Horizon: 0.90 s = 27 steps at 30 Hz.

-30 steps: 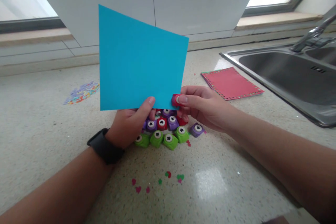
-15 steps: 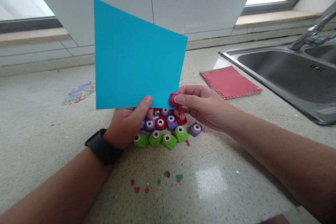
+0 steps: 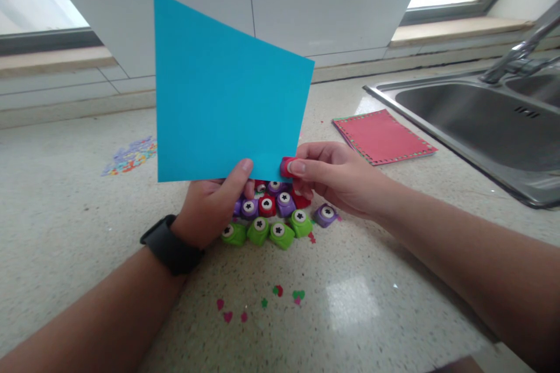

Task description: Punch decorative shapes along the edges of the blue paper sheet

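I see my left hand [image 3: 210, 207], a black watch [image 3: 168, 245] on its wrist, pinching the lower edge of a turquoise sheet of paper [image 3: 223, 93] held upright above the speckled stone worktop [image 3: 65, 210]. My right hand [image 3: 339, 178] grips a small red paper punch [image 3: 286, 166] at the sheet's lower right corner. Below both hands a cluster of small green, purple and red punches [image 3: 273, 218] sits on the worktop, with punched paper shapes [image 3: 262, 303] nearer the front edge. A red perforated-edge sheet [image 3: 382, 137] lies beside the steel sink [image 3: 476, 122], near the right edge. A heap of confetti [image 3: 130, 155] lies toward the left.
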Available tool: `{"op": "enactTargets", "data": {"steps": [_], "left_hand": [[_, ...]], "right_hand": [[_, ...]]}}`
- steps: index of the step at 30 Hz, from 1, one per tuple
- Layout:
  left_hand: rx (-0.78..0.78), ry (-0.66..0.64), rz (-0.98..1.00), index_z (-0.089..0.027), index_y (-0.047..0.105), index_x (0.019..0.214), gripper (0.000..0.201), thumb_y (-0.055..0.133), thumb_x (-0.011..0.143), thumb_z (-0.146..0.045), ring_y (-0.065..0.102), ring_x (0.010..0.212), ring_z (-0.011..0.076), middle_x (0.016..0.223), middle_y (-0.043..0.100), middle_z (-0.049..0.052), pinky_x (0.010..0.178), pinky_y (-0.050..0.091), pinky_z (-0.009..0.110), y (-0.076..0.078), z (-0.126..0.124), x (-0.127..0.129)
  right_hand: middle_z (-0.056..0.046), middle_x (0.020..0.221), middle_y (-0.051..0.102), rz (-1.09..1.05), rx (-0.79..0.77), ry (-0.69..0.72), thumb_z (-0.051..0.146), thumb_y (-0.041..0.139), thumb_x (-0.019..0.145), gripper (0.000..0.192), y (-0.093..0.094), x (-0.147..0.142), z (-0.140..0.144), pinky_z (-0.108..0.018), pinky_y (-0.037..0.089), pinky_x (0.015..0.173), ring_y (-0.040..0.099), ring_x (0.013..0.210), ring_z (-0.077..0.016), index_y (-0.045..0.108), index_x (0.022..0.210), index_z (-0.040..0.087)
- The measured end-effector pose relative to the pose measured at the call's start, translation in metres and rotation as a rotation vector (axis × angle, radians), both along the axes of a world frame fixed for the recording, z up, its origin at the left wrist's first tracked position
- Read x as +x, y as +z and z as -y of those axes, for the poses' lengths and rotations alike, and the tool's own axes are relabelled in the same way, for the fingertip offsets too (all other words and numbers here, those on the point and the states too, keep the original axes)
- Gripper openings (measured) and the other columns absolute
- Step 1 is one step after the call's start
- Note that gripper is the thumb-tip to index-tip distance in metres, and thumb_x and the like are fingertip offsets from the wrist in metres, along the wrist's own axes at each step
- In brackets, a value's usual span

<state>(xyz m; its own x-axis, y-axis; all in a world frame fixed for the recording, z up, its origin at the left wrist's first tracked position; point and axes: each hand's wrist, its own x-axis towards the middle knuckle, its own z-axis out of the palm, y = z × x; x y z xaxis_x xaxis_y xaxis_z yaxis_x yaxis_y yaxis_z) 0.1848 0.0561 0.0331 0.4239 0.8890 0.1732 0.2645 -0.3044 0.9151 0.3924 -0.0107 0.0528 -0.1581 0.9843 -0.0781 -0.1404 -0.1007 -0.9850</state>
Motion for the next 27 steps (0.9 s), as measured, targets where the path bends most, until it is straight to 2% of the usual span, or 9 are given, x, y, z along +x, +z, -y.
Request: {"op": "enactTargets", "data": {"steps": [27], "left_hand": [[0.009,-0.001,-0.03,-0.02,0.056,0.052,0.048,0.053,0.095,-0.043,0.052,0.058,0.0145,0.055,0.058,-0.001,0.066,0.043,0.03,-0.001,-0.0013,-0.0004]], "right_hand": [[0.001,0.062,0.058,-0.006,-0.012,0.012,0.038,0.075,0.085,0.03,0.0009,-0.001,0.0014,-0.022,0.033,0.044,0.049,0.048,-0.0081,0.056,0.078,0.016]]}}
